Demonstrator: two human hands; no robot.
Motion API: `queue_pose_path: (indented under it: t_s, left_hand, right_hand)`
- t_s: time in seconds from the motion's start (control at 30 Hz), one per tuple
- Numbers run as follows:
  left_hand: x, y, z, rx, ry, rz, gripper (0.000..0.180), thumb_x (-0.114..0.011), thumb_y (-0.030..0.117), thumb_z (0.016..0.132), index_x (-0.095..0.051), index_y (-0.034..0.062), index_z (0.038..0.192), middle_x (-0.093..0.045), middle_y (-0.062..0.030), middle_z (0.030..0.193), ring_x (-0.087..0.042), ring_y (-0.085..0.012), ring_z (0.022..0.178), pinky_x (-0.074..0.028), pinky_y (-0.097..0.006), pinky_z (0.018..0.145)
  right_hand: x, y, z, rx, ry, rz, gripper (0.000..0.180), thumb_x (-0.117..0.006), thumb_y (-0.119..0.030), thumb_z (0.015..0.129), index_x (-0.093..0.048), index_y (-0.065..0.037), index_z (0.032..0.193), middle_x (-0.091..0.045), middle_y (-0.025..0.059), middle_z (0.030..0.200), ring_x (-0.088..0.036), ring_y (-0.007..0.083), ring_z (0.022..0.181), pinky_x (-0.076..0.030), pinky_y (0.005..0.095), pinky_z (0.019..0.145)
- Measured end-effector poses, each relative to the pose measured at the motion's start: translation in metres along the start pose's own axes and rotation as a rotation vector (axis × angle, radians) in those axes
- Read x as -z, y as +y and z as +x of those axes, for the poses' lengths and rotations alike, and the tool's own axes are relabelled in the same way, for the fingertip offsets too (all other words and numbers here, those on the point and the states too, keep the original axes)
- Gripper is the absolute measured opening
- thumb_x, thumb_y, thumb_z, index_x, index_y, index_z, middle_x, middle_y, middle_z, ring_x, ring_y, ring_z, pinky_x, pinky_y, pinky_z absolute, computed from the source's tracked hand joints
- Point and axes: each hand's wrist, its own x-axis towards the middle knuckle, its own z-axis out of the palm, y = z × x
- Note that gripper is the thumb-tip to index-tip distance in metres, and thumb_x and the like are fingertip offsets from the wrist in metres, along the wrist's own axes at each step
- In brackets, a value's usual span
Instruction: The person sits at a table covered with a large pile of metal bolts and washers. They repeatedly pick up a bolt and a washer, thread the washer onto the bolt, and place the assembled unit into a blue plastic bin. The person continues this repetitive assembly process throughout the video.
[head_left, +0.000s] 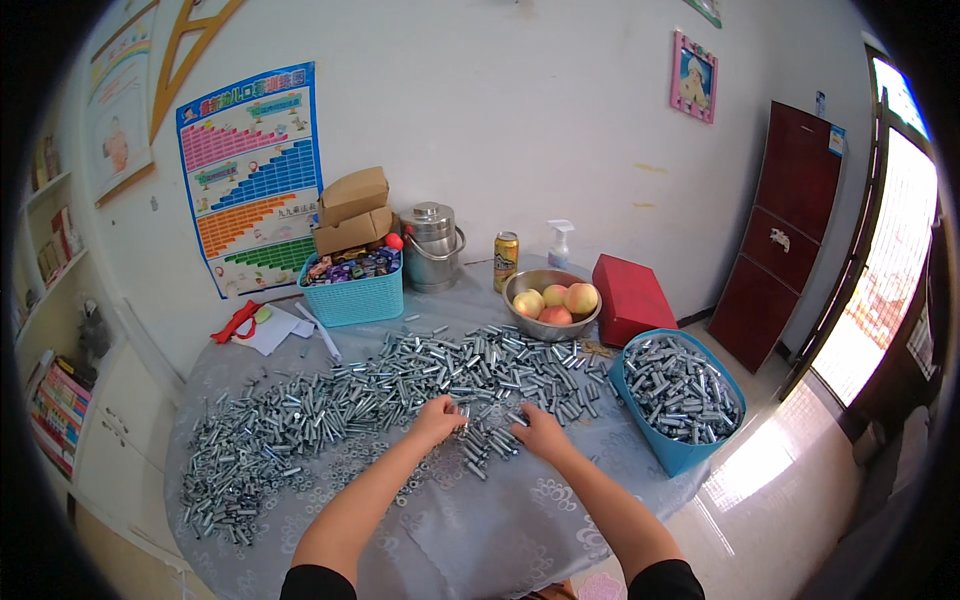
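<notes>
A wide heap of silver metal bolts and nuts [380,385] is spread across a round table with a grey patterned cloth [470,530]. My left hand [437,418] rests on the near edge of the heap, fingers curled onto a few bolts. My right hand [540,432] lies close beside it, fingers bent over a small cluster of bolts [488,440] between the two hands. Whether either hand truly grips a piece is hidden by the fingers. A blue basket [678,400] full of the same bolts stands at the table's right edge.
At the back stand a turquoise basket of small packets [352,290], cardboard boxes [352,210], a steel pot [432,247], a drink can [506,261], a spray bottle [560,244], a metal bowl of peaches [552,302] and a red box [630,298]. Dark red cabinet [790,220] at right.
</notes>
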Motion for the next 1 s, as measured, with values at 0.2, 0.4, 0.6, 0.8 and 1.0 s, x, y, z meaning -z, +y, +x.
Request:
queue_pose_path:
  t_s: [0.2, 0.4, 0.6, 0.8, 1.0]
  left_hand:
    - [-0.010, 0.027, -0.008, 0.235, -0.231, -0.679, 0.015, -0.059, 0.007, 0.077, -0.044, 0.0081, 0.078, -0.060, -0.0092, 0.073, -0.049, -0.0105, 0.054, -0.035, -0.024, 0.044]
    - [-0.051, 0.065, 0.000, 0.247, -0.376, -0.831, 0.012, -0.056, 0.007, 0.079, -0.045, 0.0081, 0.083, -0.062, -0.0126, 0.080, -0.050, -0.0117, 0.056, -0.037, -0.025, 0.047]
    - [-0.121, 0.116, 0.012, 0.209, -0.528, -0.702, 0.011, -0.057, 0.009, 0.080, -0.046, 0.0082, 0.080, -0.059, -0.0081, 0.075, -0.047, -0.0097, 0.055, -0.038, -0.025, 0.047]
    - [-0.214, 0.167, 0.029, 0.086, -0.583, -0.526, 0.015, -0.060, 0.008, 0.079, -0.046, 0.0060, 0.085, -0.053, -0.0029, 0.068, -0.046, -0.0092, 0.053, -0.038, -0.024, 0.041]
    - [-0.272, 0.199, 0.037, -0.059, -0.583, -0.455, 0.027, -0.061, 0.002, 0.075, -0.047, 0.0016, 0.098, -0.056, -0.0074, 0.081, -0.057, -0.0139, 0.066, -0.048, -0.025, 0.050]
  right_hand:
    - [0.046, 0.005, -0.023, -0.333, -0.231, 1.068, 0.019, -0.047, -0.019, 0.087, -0.049, -0.003, 0.096, -0.060, 0.0092, 0.086, -0.056, 0.0156, 0.072, -0.044, 0.0273, 0.055]
    - [0.097, 0.020, -0.047, -0.262, -0.240, 1.182, 0.019, -0.047, -0.019, 0.089, -0.047, -0.003, 0.099, -0.059, 0.0118, 0.093, -0.058, 0.0176, 0.077, -0.046, 0.0294, 0.059]
    - [0.168, 0.015, -0.080, -0.273, 0.046, 0.972, 0.021, -0.050, -0.017, 0.086, -0.049, -0.002, 0.101, -0.060, 0.0108, 0.092, -0.061, 0.0195, 0.081, -0.049, 0.0287, 0.061]
    - [0.241, 0.078, -0.090, -0.307, 0.529, 0.656, 0.019, -0.051, -0.015, 0.084, -0.050, -0.002, 0.097, -0.060, 0.0100, 0.084, -0.062, 0.0177, 0.073, -0.052, 0.0276, 0.052]
    - [0.276, 0.140, -0.104, -0.316, 0.883, -0.199, 0.036, -0.059, -0.020, 0.073, -0.054, 0.003, 0.101, -0.060, 0.0219, 0.092, -0.058, 0.0361, 0.089, -0.044, 0.0398, 0.080]
